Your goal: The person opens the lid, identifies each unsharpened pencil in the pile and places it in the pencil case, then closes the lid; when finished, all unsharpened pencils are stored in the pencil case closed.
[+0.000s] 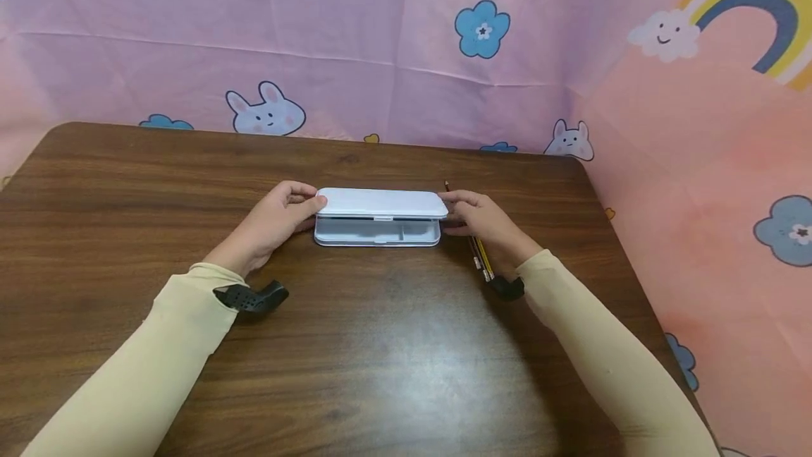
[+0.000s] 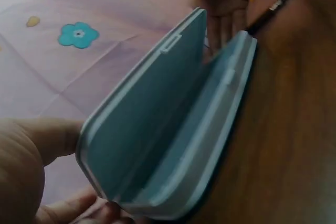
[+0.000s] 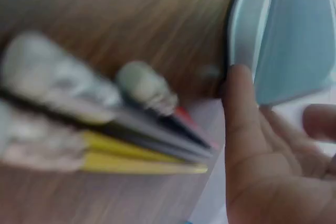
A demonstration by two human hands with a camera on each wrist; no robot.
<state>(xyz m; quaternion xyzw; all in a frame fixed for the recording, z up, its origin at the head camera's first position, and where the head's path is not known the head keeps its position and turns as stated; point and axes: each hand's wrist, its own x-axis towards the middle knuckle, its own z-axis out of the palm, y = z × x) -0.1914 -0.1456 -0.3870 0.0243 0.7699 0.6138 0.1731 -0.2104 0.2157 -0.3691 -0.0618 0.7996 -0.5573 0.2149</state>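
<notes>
A white pencil case (image 1: 378, 231) lies on the table, its lid (image 1: 380, 202) partly raised and its pale inside with a small divider showing. At its left end, my left hand (image 1: 273, 221) holds on, the thumb on the lid's corner and fingers lower down, as the left wrist view shows. My right hand (image 1: 485, 221) is at the right end; a straight finger (image 3: 241, 98) touches the base's side, while the thumb stands off from the lid. Beneath the right hand, several pencils (image 3: 142, 153) with eraser ends, yellow, dark and red, lie beside the case.
The brown wooden table (image 1: 355, 344) reaches back to a pink patterned cloth (image 1: 355, 48). More cloth (image 1: 717, 182) hangs along the right edge. Each sleeve cuff carries a black wrist device, such as the left one (image 1: 254, 297).
</notes>
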